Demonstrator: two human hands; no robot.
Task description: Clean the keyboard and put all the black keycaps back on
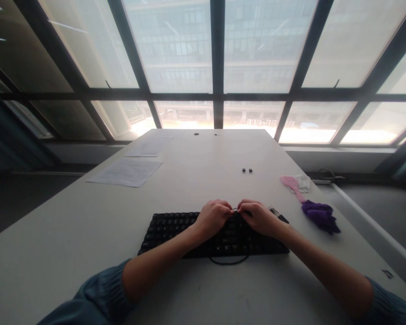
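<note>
Head view: both hands over keyboard (176,232) at near table (71,243) edge. Left hand (214,217) & right hand (259,216) fingertips together, pinching a thin black wire betw. them. Judgement: keep pinch light, wrists resting on keys, pull evenly so wire won't slip.

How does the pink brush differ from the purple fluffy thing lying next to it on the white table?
The pink plastic brush is pale, flat and stiff-looking, with a thin handle; the purple fluffy duster-like thing is dark, bunched and soft-looking. The brush lies farther from the person, near a white cloth; the purple one lies nearer, closer to the black keyboard. They appear to meet end to end, though I cannot tell if they are joined. Both rest on the white table, untouched by either hand.
</note>
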